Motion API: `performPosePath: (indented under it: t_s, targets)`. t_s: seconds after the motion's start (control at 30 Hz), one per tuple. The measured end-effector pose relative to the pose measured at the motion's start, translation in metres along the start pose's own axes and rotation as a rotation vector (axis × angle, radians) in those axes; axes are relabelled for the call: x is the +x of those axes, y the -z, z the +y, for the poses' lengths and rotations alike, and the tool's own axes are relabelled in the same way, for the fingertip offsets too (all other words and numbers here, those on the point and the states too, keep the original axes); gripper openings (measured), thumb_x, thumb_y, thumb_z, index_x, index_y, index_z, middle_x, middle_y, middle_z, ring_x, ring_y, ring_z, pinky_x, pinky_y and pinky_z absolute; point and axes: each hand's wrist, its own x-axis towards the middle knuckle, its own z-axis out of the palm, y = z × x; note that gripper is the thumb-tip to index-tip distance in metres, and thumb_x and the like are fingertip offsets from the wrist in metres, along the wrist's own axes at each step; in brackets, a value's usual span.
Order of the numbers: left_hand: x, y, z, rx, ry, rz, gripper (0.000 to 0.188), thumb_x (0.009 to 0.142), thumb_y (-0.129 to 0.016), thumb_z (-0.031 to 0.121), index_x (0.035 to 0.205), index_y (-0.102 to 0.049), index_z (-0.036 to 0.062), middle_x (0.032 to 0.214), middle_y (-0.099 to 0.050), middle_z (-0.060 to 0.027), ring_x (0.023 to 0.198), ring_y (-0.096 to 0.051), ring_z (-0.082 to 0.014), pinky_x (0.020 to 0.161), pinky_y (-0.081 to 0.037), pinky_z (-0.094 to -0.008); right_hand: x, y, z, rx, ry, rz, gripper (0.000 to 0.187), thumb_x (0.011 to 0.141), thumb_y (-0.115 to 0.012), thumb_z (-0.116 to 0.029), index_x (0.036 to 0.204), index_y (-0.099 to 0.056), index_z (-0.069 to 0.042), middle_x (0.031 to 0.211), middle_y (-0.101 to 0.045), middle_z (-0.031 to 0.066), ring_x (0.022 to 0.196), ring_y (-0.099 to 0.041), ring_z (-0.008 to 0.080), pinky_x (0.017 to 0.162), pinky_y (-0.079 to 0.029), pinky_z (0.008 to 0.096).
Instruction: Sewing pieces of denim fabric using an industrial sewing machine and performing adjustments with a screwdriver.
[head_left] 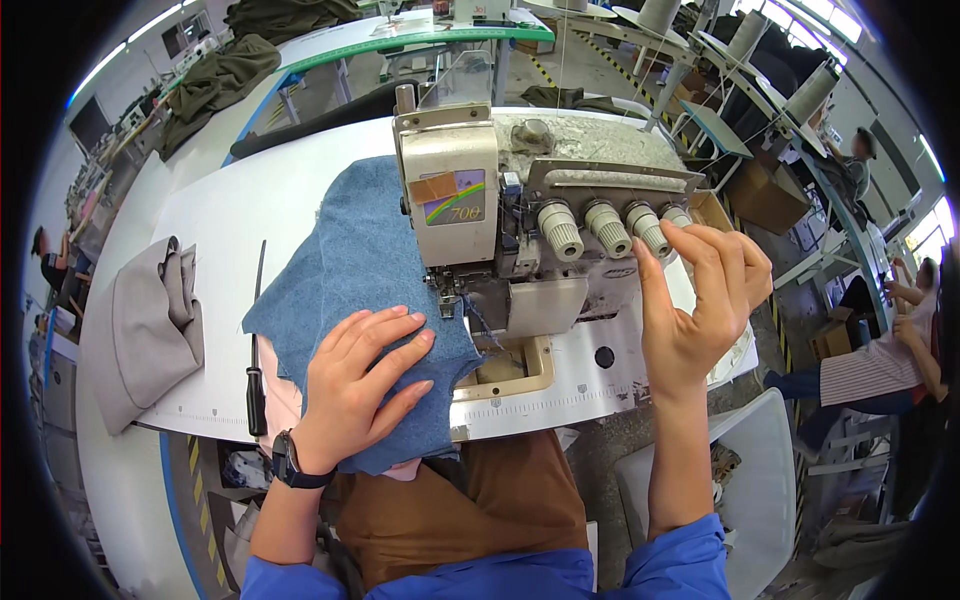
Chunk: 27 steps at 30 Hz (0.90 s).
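Note:
My left hand (362, 385) lies with fingers stretched out on a piece of blue denim fabric (355, 245). The denim spreads over the white machine table and reaches the presser foot (446, 303) of an overlock sewing machine (450, 170). My right hand (700, 300) has its thumb and index finger closed about a ridged, cream-coloured tension knob (648, 228), one of several in a row on the machine's front. Its other fingers are bent beside the row. Loose blue threads hang next to the presser foot.
Left of the denim lies a black-handled screwdriver (256, 395), with folded grey fabric (150, 335) farther left. A white plastic bin (765, 480) stands below on the right. Thread cones (810, 92) are behind at right. A seated person (880, 370) is at far right.

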Motion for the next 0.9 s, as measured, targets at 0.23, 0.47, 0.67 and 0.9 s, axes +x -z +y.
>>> performPosePath:
  t_s: [0.23, 0.47, 0.67, 0.9]
  targets:
    - [-0.003, 0.004, 0.000, -0.001, 0.005, -0.029, 0.035, 0.073, -0.067, 0.021, 0.105, -0.061, 0.0081, 0.114, -0.057, -0.0072, 0.108, -0.054, -0.0256, 0.091, -0.042, -0.0420, 0.006, 0.004, 0.001, 0.022, 0.047, -0.049, 0.026, 0.063, -0.077, -0.009, 0.086, -0.064, -0.008, 0.087, -0.059, 0.0017, 0.090, -0.049, 0.0224, 0.084, -0.032, 0.0338]
    - [0.000, 0.002, -0.006, -0.029, -0.039, -0.046, 0.039, 0.071, -0.068, 0.019, 0.108, -0.060, 0.0076, 0.118, -0.056, -0.0100, 0.111, -0.052, -0.0278, 0.093, -0.040, -0.0432, -0.038, 0.019, -0.037, 0.399, -0.180, -0.160, 0.030, 0.067, -0.072, -0.005, 0.094, -0.060, -0.003, 0.090, -0.058, 0.0104, 0.090, -0.052, 0.0259, 0.082, -0.039, 0.0356]
    - [-0.003, 0.006, -0.009, -0.019, -0.035, -0.076, 0.038, 0.073, -0.066, 0.021, 0.109, -0.060, 0.0087, 0.121, -0.055, -0.0073, 0.114, -0.051, -0.0263, 0.095, -0.039, -0.0421, -0.085, -0.020, -0.083, 1.063, -0.714, -0.618, 0.029, 0.076, -0.068, -0.009, 0.100, -0.056, 0.001, 0.087, -0.059, 0.0092, 0.083, -0.056, 0.0198, 0.075, -0.044, 0.0317]
    - [0.005, 0.014, -0.028, -0.125, -0.079, -0.175, 0.035, 0.077, -0.061, 0.021, 0.110, -0.061, 0.0112, 0.123, -0.055, -0.0054, 0.115, -0.050, -0.0259, 0.098, -0.036, -0.0420, -0.100, 0.001, -0.117, 1.427, -1.160, -0.773, 0.017, 0.085, -0.059, -0.002, 0.099, -0.053, 0.005, 0.082, -0.063, 0.0054, 0.079, -0.055, 0.0075, 0.069, -0.043, 0.0211]
